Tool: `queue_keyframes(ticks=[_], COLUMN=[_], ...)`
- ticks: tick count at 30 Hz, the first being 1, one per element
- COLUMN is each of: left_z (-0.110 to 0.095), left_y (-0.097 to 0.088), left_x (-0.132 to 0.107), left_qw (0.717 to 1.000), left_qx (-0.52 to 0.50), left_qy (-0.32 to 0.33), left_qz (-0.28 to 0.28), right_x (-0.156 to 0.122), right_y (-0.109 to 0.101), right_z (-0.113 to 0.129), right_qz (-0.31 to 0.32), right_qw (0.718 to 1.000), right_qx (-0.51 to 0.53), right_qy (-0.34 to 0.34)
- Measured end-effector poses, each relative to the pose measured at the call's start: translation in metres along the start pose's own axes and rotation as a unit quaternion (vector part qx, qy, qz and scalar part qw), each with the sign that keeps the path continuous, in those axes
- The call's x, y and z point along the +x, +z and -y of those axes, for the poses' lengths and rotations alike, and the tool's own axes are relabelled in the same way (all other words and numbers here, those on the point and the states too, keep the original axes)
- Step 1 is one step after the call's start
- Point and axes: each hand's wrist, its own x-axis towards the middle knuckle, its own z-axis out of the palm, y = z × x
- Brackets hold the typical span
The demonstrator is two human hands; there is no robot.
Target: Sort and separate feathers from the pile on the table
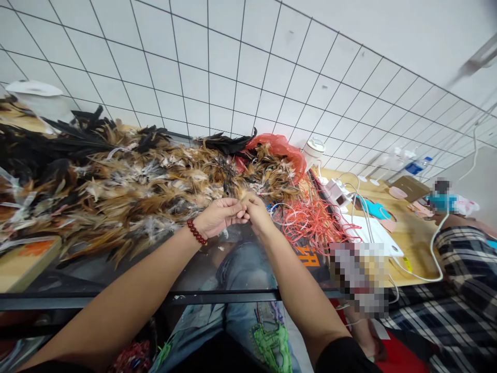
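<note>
While left hand and right hand jointly pinch a tuft beside the pile, slack grip could scatter it.

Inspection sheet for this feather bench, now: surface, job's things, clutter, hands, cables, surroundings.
Surface: glass tabletop, largely covered; wooden desk to its right.
Job's things: feather tuft pinched between both hands; feather pile behind them.
Clutter: red ties in a tangle; red plastic bag on the feathers.
Hands: left hand and right hand closed together on the tuft; bead bracelet on the left wrist.
Cables: white cables looped across the desk.
Surroundings: white tiled wall; another person's checked garment at right.
</note>
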Motion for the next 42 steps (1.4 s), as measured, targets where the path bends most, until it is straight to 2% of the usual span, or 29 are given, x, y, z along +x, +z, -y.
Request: queue_keyframes(ticks=[5,12,17,23,28,34,39,42], left_z=[0.001,0.006,0.002,0.003,0.001,0.003,0.001,0.001], left_y=[-0.001,-0.001,-0.002,0.001,0.002,0.004,0.006,0.008], left_x=[0.000,0.003,0.001,0.003,0.001,0.002,0.000,-0.001], left_qw=[0.999,0.999,0.998,0.998,0.997,0.997,0.996,0.996], left_qx=[0.033,0.030,0.047,0.063,0.077,0.072,0.085,0.080], left_qy=[0.003,0.019,0.014,0.025,0.028,0.032,0.041,0.037], left_qz=[0.021,-0.002,0.024,-0.014,0.014,-0.013,0.006,0.003], right_x=[-0.001,0.000,0.000,0.002,-0.001,0.001,-0.001,0.000], right_y=[0.003,0.000,0.002,-0.002,0.000,-0.005,-0.001,0.000], right_z=[-0.002,-0.004,-0.005,-0.008,-0.003,-0.002,0.001,0.002], right_qz=[0.033,-0.028,0.042,-0.028,0.038,0.010,0.059,0.046], right_qw=[0.999,0.998,0.998,0.995,0.997,0.995,0.995,0.995], right_qx=[-0.011,-0.044,-0.044,-0.095,-0.068,-0.092,-0.074,-0.080], right_qy=[0.032,-0.018,0.027,-0.023,0.022,-0.034,0.044,0.039])
